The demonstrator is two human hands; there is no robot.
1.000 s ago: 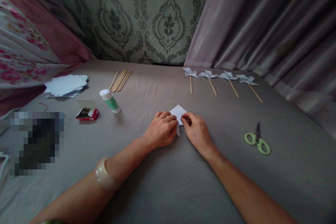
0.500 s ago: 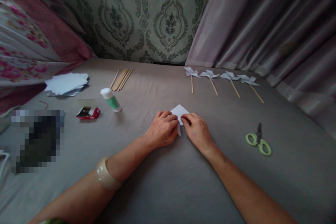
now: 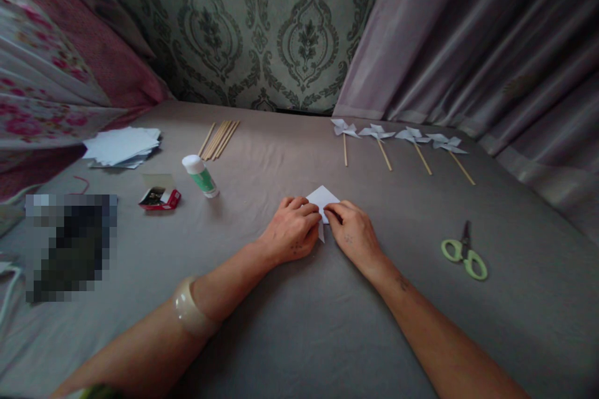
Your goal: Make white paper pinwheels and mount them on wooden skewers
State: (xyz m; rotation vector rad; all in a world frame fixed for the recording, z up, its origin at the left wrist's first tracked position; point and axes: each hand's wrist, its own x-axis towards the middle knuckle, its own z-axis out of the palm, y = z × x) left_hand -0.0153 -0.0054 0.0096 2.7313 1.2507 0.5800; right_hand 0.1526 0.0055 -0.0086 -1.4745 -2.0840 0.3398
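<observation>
A white sheet of paper lies on the grey cloth between my hands, its top corner pointing away from me. One narrow strip of it sticks out toward me below my fingers. My left hand is closed on the paper's left side, fingers curled over it. On the other side my right hand pinches the paper near its middle with thumb and forefinger. Much of the sheet is hidden under the fingers.
Several paper pinwheels on sticks lie at the back right. Green-handled scissors are at the right. To the left are a glue stick, a small red box, wooden sticks and a paper stack.
The whole view has shifted slightly. Both hands keep the same hold on the paper, with barely any movement of the fingers.
</observation>
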